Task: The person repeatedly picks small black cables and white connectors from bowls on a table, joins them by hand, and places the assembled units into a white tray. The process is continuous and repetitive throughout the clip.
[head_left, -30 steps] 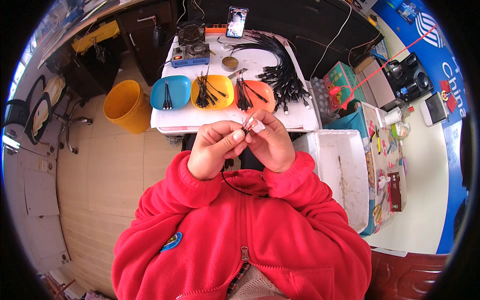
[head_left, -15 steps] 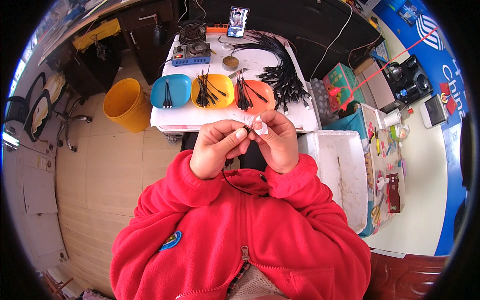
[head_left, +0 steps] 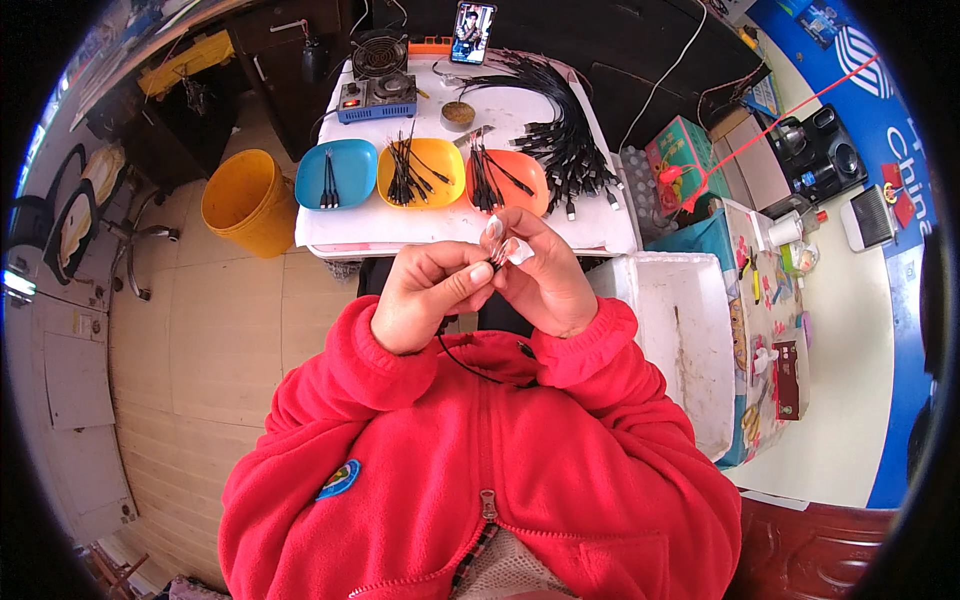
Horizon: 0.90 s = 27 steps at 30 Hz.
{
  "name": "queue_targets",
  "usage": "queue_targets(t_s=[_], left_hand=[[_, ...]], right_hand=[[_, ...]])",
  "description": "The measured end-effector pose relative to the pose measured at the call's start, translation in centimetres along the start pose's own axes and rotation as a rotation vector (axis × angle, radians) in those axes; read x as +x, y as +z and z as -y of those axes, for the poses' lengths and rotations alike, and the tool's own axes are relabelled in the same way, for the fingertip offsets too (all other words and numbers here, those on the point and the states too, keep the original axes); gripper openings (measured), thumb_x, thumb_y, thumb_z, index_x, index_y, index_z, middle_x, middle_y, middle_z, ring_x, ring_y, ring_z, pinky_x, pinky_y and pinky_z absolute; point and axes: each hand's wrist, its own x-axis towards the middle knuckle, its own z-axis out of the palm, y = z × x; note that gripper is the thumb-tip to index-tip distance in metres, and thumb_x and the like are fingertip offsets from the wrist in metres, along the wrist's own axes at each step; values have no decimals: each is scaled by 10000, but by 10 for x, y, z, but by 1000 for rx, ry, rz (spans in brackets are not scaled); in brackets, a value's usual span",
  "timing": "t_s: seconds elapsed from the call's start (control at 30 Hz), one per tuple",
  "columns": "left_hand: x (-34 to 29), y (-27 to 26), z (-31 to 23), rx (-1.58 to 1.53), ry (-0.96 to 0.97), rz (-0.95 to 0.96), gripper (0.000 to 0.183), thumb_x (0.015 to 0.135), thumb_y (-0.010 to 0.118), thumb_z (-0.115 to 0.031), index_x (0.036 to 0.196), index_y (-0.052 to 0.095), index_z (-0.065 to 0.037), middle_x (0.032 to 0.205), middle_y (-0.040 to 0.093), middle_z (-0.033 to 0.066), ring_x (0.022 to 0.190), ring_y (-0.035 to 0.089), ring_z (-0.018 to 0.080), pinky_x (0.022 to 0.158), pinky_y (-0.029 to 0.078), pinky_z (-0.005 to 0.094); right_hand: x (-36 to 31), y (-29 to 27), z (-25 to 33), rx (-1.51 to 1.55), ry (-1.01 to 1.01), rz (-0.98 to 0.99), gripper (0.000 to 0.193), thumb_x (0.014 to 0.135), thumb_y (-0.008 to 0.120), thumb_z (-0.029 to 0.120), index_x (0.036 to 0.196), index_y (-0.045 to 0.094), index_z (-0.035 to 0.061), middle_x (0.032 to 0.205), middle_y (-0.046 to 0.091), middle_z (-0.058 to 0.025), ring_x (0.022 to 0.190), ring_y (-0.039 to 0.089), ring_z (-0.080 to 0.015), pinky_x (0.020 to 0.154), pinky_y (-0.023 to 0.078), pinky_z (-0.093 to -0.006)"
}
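My left hand (head_left: pixel 422 290) pinches a thin black cable (head_left: pixel 462 367) between thumb and fingertips in front of my chest. The cable's tail hangs below that hand, and fine loose wires (head_left: pixel 497 259) stick out past the pinch. Closed in beside it, my right hand (head_left: pixel 553 285) has its fingers at these wires; white wraps cover its thumb and index fingertips. Just beyond my hands stand three trays: a blue tray (head_left: pixel 305 192) with a few short black cables, a yellow tray (head_left: pixel 452 158) and an orange tray (head_left: pixel 540 178) with several more. My fingers partly hide the wire ends.
Behind the trays on the white table (head_left: pixel 400 232) are a blue soldering device (head_left: pixel 377 103), a round tin (head_left: pixel 458 115), a propped phone (head_left: pixel 472 33) and a big bundle of black cables (head_left: pixel 560 125). A yellow bucket (head_left: pixel 243 205) stands left; a white foam box (head_left: pixel 680 350) stands right.
My right index fingertip has moved slightly left and up, apart from the thumb. The left hand keeps its pinch on the cable. The view has shifted a little.
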Motion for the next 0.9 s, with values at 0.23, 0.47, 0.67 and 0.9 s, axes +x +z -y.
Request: queue_targets(t_s=[0.23, 0.47, 0.67, 0.9], left_hand=[[-3, 4, -2, 109, 9, 9, 171, 956, 549, -92, 981, 645, 47, 775, 596, 22, 609, 444, 42, 504, 304, 170], [0, 1, -2, 119, -90, -53, 166, 966, 548, -108, 992, 655, 17, 707, 578, -1, 603, 447, 21, 517, 334, 166], [4, 0, 1, 203, -63, -127, 171, 964, 556, -119, 949, 654, 20, 672, 545, -18, 603, 449, 27, 516, 348, 174], [3, -10, -5, 266, -59, -18, 165, 958, 559, -109, 916, 650, 23, 678, 541, -16, 607, 446, 42, 535, 366, 199]], right_hand=[[2, -3, 2, -115, -29, 41, 205, 911, 630, 107, 1076, 519, 60, 957, 564, 8, 823, 551, -73, 688, 480, -220], [2, 3, 2, -428, -157, -71, 278, 916, 613, 88, 1160, 489, 39, 981, 531, -9, 877, 520, -57, 699, 476, -202], [8, 1, -1, -665, -277, -97, 242, 932, 593, 101, 1140, 493, 28, 935, 532, -11, 825, 529, -58, 668, 465, -199], [10, -2, 24, -1026, -180, -26, 303, 941, 596, 311, 848, 523, 32, 677, 554, -17, 619, 511, -64, 561, 423, -236]])
